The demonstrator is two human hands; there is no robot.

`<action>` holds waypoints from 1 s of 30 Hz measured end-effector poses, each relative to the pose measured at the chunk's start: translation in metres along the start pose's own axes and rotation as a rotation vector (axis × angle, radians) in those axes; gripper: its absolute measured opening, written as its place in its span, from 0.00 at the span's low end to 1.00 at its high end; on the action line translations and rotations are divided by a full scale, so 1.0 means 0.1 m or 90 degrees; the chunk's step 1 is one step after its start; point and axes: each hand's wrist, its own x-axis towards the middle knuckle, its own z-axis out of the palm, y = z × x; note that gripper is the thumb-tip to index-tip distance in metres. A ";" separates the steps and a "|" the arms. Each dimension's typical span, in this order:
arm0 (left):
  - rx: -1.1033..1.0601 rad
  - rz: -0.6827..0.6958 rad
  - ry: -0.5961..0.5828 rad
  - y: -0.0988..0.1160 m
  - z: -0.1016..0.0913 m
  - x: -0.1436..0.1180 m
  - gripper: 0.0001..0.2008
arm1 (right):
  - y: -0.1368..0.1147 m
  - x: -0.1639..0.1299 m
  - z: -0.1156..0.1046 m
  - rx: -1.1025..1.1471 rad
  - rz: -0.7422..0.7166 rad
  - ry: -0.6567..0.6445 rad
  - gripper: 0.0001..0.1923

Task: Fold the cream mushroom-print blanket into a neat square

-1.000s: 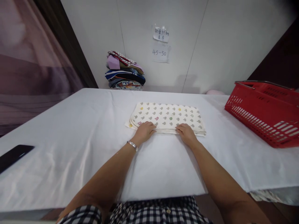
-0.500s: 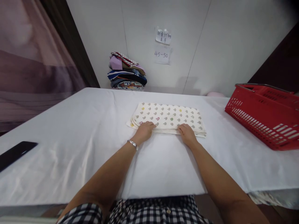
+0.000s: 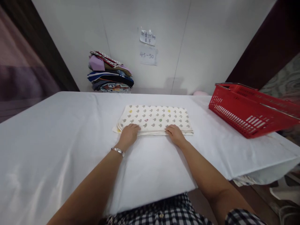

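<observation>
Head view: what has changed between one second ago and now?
Only the camera turned right: the black phone left view. Both hands, left and right, stay on the near edge of the folded cream patterned cloth; the red plastic basket is unmoved.

View swung right, phone gone from sight, red basket nearer centre

Both arms stretched forward, wrists low. Left hand palm down, fingers curled at the tips. Right hand likewise flat, fingers bent, knuckles slightly raised, pointing forward.
</observation>
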 end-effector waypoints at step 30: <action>-0.081 0.072 0.037 0.05 0.09 0.02 0.16 | 0.72 -0.74 -0.46 0.109 0.518 0.316 0.17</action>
